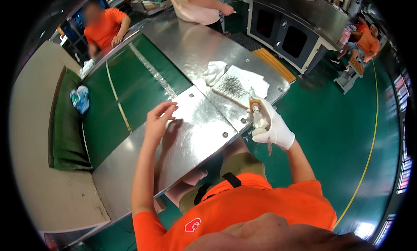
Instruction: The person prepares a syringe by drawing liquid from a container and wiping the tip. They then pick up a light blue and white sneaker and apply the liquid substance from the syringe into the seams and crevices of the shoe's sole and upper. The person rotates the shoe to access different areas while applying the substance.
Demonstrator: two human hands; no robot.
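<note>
My right hand (278, 131), in a white glove, is closed around a clear, bottle-like object (257, 117) with a brown collar and a thin tip pointing up. The hand is just off the right edge of the steel table, and its fingers hide part of the object. My bare left hand (160, 116) hovers over the steel table (195, 129) near the end of the green conveyor belt (147, 84). Its fingers are loosely bent and apart, with nothing between them. Beyond my right hand lies a white pad with dark specks (234, 87), beside a crumpled white cloth (214, 72).
A blue and white bundle (80, 99) lies at the belt's left side, by a beige panel (34, 120). A co-worker in orange (104, 29) sits at the far left, and another person (195, 5) stands behind the table. Grey cabinets (278, 31) stand at the back right.
</note>
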